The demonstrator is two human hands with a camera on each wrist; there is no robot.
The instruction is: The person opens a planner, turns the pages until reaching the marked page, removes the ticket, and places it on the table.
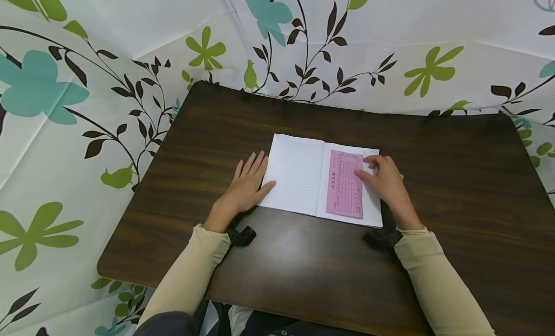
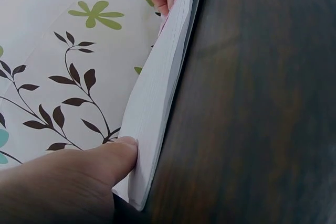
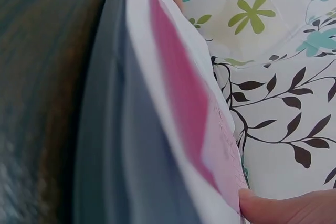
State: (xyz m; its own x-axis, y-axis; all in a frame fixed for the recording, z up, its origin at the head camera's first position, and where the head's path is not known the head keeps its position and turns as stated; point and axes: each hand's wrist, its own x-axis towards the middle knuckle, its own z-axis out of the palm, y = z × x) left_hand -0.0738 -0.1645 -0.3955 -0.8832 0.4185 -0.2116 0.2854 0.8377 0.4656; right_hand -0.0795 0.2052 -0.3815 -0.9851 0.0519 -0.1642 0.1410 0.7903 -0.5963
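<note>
A lined notebook (image 1: 295, 174) lies spread on the table. On its right page is a pink printed slip (image 1: 344, 184) with a ruled grid. My left hand (image 1: 244, 184) rests at the notebook's left edge, fingers extended on the table and thumb on the left page. In the left wrist view, the left thumb (image 2: 123, 156) presses the page edge. My right hand (image 1: 386, 179) pinches the slip near its upper right edge with curled fingers. The right wrist view has the right thumb (image 3: 262, 205) at the slip's edge, which stands slightly raised; the other fingertips are hidden there.
The dark wooden table (image 1: 455, 206) extends around the notebook. White cloth (image 1: 347, 18) with leaf and flower prints hangs behind the table and to its left. Each wrist wears a black band (image 1: 243, 236).
</note>
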